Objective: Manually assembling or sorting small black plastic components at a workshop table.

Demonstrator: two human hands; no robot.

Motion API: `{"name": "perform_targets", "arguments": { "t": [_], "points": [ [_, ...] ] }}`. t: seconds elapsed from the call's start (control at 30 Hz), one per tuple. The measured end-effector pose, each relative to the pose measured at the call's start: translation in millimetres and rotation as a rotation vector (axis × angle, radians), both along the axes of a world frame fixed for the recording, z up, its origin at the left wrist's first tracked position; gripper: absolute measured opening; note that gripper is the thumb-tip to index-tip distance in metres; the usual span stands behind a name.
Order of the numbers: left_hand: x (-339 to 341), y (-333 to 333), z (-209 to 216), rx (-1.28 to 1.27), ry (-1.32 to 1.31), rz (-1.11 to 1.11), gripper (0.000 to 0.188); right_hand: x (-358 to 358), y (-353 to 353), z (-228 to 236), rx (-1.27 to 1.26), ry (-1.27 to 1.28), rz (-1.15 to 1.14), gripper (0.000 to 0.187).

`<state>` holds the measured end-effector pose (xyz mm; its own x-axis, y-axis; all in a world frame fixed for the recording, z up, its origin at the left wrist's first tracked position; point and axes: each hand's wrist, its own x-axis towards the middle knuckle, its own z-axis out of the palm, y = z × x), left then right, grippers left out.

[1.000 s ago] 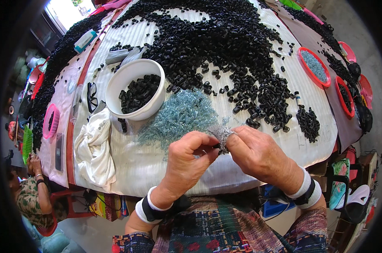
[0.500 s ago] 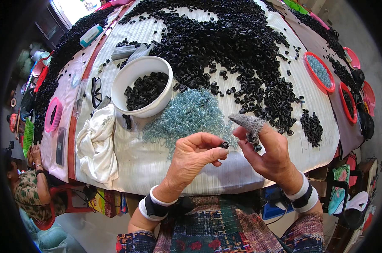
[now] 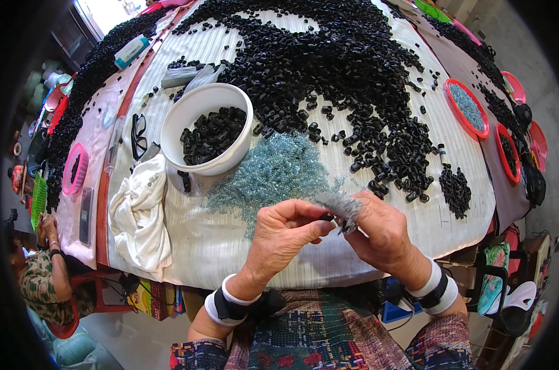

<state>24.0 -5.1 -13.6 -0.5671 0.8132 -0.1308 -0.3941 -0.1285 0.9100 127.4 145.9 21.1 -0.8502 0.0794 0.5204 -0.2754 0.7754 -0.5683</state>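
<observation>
My left hand point(image 3: 282, 234) is closed, with a small black plastic part point(image 3: 327, 217) pinched between thumb and forefinger. Against it works my right hand point(image 3: 384, 234), its fingers curled in and their tips hidden; whatever they hold cannot be made out. A grey cloth finger cover point(image 3: 344, 206) is worn on the right forefinger. Just beyond both hands lies a heap of small bluish metal coil springs point(image 3: 276, 163). Left of the heap, a white bowl point(image 3: 245, 132) contains black plastic parts point(image 3: 211, 135). A broad spread of similar parts point(image 3: 328, 68) covers the table's far side.
A white cloth point(image 3: 139, 216) and dark-framed glasses point(image 3: 139, 137) lie at the left. Red trays point(image 3: 484, 132) stand on the right, one filled with springs. A small black pile point(image 3: 455, 192) sits near the right edge. Another person point(image 3: 48, 280) sits at the far left.
My right hand has moved left and down to meet the left hand at the small black part. The left hand has stayed nearly in place, still pinching.
</observation>
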Motion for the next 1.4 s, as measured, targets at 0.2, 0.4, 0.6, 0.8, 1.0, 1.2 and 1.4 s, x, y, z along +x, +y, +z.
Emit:
{"name": "perform_targets", "arguments": {
  "t": [0.2, 0.4, 0.6, 0.8, 1.0, 1.2, 1.4],
  "points": [
    [0, 4, 4, -0.046, -0.048, -0.005, 0.016, 4, 5, -9, -0.039, -0.018, -0.053, 0.037],
    [-1, 3, 2, -0.038, -0.057, 0.002, 0.017, 1, -3, -9, -0.146, 0.002, -0.091, 0.038],
    [-4, 1, -2, -0.005, -0.097, -0.018, 0.022, 1, 1, -13, -0.114, -0.051, -0.060, 0.046],
    [-3, 3, 3, -0.003, -0.068, 0.019, 0.017, 0, 2, -8, -0.046, 0.045, -0.109, 0.047],
    [-7, -3, -3, -0.012, -0.173, 0.033, 0.017, 11, 31, 1, -0.108, -0.086, -0.303, 0.032],
    [-8, -5, -3, -0.005, -0.241, 0.009, 0.017, 25, 52, -27, 0.053, -0.195, -0.358, 0.022],
    [-9, -7, -3, -0.024, -0.267, -0.025, 0.018, 13, 58, -31, 0.317, -0.183, -0.325, 0.023]
  ]
}}
